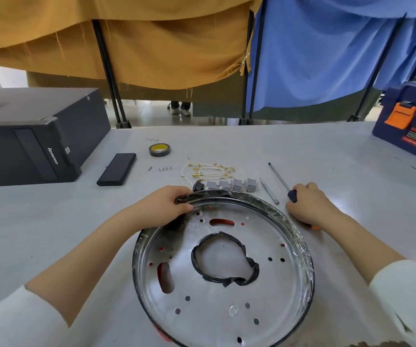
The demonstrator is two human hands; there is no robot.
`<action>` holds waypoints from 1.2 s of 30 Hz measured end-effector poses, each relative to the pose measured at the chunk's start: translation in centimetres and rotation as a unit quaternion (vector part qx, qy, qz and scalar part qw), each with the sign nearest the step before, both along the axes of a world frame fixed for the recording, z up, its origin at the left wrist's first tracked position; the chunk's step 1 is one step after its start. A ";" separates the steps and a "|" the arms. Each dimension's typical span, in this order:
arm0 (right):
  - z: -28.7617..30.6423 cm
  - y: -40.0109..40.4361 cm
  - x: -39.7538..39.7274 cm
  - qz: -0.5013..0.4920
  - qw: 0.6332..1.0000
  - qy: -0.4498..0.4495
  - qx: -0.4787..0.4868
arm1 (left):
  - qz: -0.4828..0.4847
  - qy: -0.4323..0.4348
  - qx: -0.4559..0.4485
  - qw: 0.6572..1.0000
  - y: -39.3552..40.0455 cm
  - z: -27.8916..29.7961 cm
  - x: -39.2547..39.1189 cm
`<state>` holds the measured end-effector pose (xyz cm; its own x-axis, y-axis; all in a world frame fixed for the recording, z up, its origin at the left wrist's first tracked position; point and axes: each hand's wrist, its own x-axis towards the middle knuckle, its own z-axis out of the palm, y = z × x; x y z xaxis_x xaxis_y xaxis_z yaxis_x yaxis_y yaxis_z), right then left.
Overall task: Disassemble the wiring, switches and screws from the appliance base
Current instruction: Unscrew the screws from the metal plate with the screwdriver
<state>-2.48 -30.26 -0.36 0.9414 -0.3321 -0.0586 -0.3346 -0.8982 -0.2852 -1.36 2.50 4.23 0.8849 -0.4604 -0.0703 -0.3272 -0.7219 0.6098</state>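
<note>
Appliance base [227, 284], a shallow metal pan, lies on the table [327, 156] right before the person and looks stripped: wires [208, 170], five switches [227, 184] and small screws [165, 168] sit in rows beyond its far rim. Only black tape around the centre hole shows inside it, so little seems left. Left hand [168, 205] curls over the far rim; right hand [307, 204] grips a screwdriver [280, 180] lying on the table.

White "lenovo" wordmark on the front of the black computer tower [36, 144] at the worktop's far left, toolbox [409, 121] label print too blurred to read
</note>
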 end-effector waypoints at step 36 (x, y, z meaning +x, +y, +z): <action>5.5 2.2 -4.8 0.036 0.967 -0.117 0.223 | 0.124 -0.070 -0.013 0.990 3.1 -2.2 -1.9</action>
<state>-7.28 -28.04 5.12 0.9661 -0.2555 0.0371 -0.1545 -0.6871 -0.7099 -3.28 5.55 2.07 0.9713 -0.2271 0.0704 -0.2240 -0.7749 0.5910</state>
